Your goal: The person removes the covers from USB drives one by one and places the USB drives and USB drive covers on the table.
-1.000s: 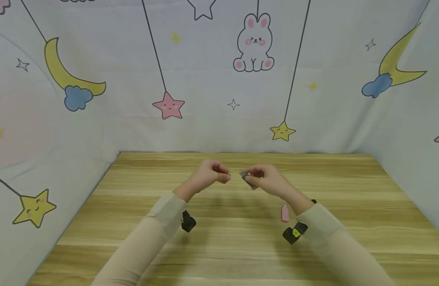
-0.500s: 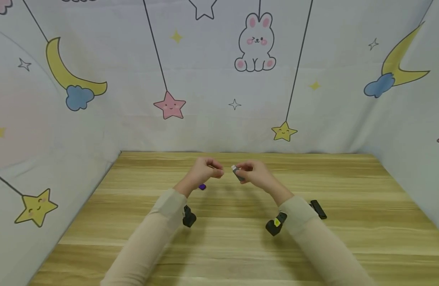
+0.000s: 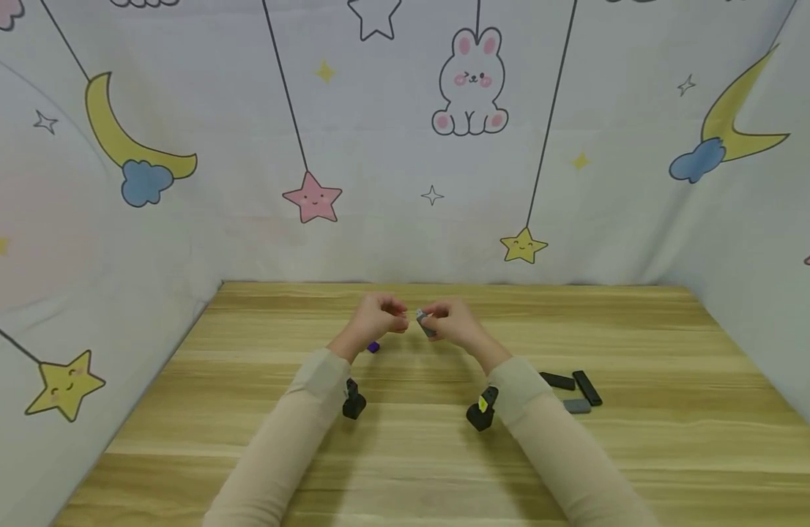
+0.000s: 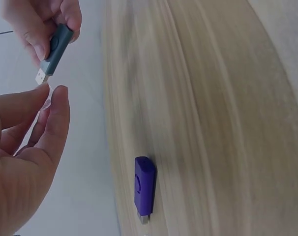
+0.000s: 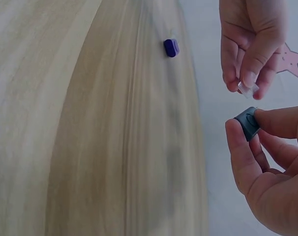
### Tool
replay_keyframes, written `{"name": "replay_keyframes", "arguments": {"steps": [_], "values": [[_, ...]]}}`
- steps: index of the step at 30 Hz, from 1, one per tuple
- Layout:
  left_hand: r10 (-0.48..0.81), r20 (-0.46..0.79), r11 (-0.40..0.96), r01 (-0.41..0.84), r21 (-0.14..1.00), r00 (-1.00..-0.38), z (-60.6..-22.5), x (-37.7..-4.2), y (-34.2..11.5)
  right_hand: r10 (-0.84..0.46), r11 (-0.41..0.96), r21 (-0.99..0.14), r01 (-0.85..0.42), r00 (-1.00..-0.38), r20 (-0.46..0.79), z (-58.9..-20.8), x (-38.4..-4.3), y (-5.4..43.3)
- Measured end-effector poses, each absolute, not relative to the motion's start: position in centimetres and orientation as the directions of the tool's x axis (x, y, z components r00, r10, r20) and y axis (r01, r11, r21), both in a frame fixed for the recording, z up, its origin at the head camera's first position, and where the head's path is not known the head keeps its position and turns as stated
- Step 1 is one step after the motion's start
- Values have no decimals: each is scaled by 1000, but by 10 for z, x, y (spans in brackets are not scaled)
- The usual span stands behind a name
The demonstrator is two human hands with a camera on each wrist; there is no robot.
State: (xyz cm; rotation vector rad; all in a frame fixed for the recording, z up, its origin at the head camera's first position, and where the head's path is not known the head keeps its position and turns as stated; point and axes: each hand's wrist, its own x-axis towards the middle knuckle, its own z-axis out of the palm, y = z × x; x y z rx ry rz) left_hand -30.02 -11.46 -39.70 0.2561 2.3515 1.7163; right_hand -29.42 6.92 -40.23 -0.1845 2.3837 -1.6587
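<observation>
My right hand (image 3: 459, 323) pinches a dark grey-green USB flash drive (image 4: 57, 45) between thumb and fingers, its metal plug pointing at my left hand (image 3: 376, 316). A small clear plastic cap (image 5: 247, 90) is pinched in the left fingertips. Plug and cap are close together above the table, with a small gap showing in the right wrist and head views; in the left wrist view they overlap. A purple USB flash drive (image 4: 145, 186) lies on the table below the left hand, its metal plug bare.
Two black sticks (image 3: 586, 388) and a grey one (image 3: 577, 406) lie on the wooden table (image 3: 418, 468) right of my right sleeve, which partly covers some of them. A patterned white cloth (image 3: 392, 241) hangs behind the table's far edge.
My right hand has moved left with the flash drive, bringing it nearer the left hand. The purple drive and the sticks have come into view; a pink flash drive is now hidden by the right arm.
</observation>
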Motion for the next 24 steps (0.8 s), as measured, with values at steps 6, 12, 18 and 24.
{"name": "replay_keyframes", "arguments": {"steps": [6,12,18,24], "values": [[254,-95,316,-10,949,-962,-401,-303,-116,-198,383,-922,54,-970,-139,-411,-298,61],[241,-106,424,6,905,-965,-406,-307,-117,-157,408,-910,78,-976,-154,-417,-300,56],[236,-94,547,53,835,-967,-410,-310,-115,-130,418,-902,111,-975,-180,-424,-304,55],[230,-63,647,104,755,-971,-416,-313,-117,-129,481,-873,80,-978,-161,-432,-307,52]]}}
